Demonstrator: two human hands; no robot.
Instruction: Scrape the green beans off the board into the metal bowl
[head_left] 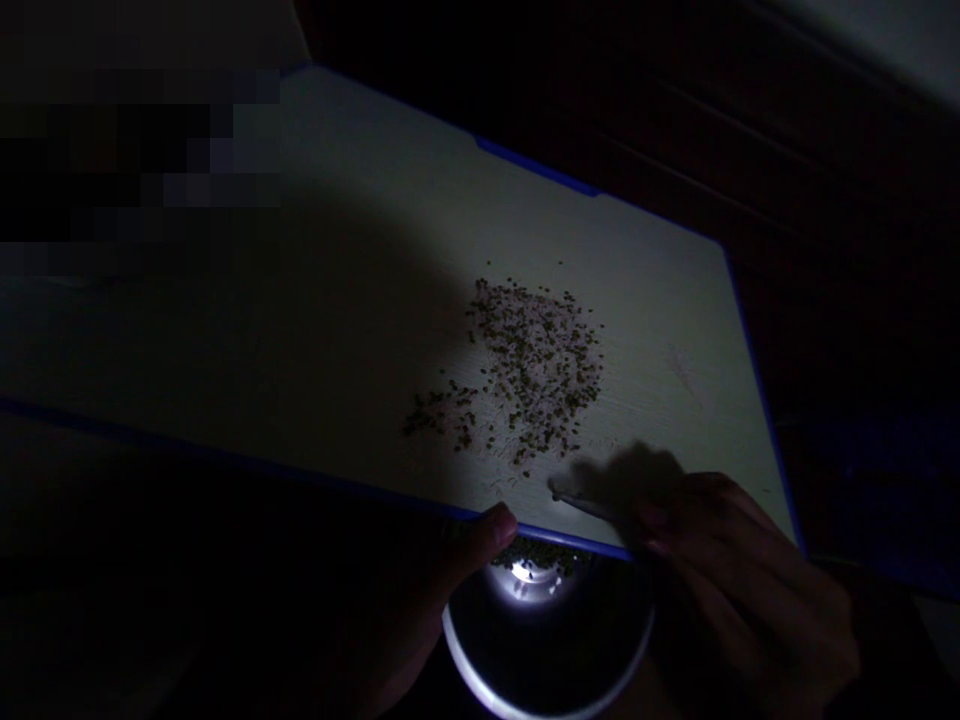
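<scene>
A pile of small dark grains mixed with pale ones (536, 370) lies on a light board with a blue rim (525, 165). My right hand (739, 580) hovers at the board's near edge and holds a thin stick-like tool (581, 502) whose tip points at the grains. My left hand (457, 570) grips a round metal bowl (547, 640) just under the board's near edge, thumb on the rim. A few dark grains lie inside the bowl. The scene is very dark, lit only around the pile.
The board tilts across the view, its left half in deep shadow. Dark surroundings at right and below hide everything else. A blurred patch covers the upper left.
</scene>
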